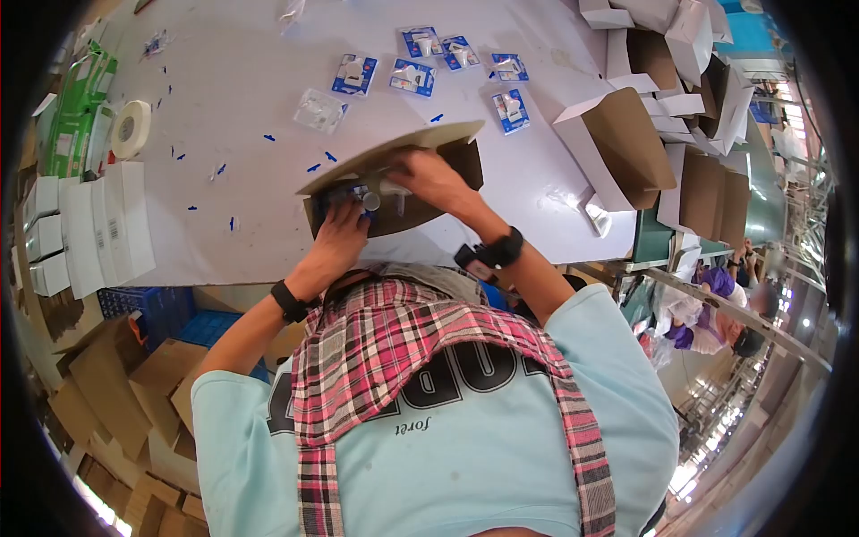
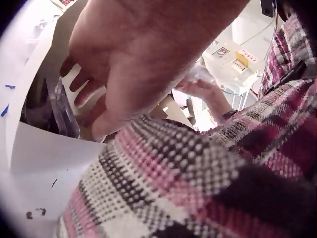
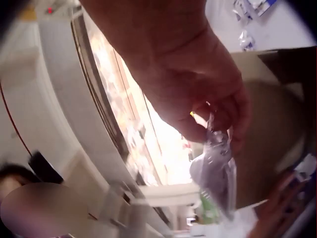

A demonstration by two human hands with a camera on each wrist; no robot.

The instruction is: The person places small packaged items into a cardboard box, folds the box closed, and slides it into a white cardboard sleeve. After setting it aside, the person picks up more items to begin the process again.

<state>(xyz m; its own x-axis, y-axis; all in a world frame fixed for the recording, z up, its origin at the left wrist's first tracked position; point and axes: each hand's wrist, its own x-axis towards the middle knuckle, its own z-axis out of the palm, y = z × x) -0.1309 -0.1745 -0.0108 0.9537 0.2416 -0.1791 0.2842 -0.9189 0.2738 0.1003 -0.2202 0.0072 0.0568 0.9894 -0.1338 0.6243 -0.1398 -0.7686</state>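
A cardboard box [image 1: 420, 208], white outside and brown inside, stands with its top open at the table's near edge. My left hand [image 1: 342, 234] reaches into its left end, fingers extended against blister packs [image 1: 356, 195] with blue cards standing there. In the left wrist view the fingers of that hand [image 2: 94, 74] point down beside a clear pack [image 2: 62, 106]. My right hand [image 1: 431, 182] is over the box's right part. Between thumb and fingers it pinches the top of a clear plastic blister pack [image 3: 218, 171], which hangs down over the box.
Several blue-carded packs [image 1: 412, 77] and a clear pack [image 1: 320, 111] lie beyond the box. Small blue scraps [image 1: 269, 138] dot the table. Open boxes [image 1: 617, 148] crowd the right side. White cartons [image 1: 125, 219] and a tape roll [image 1: 131, 129] stand at left.
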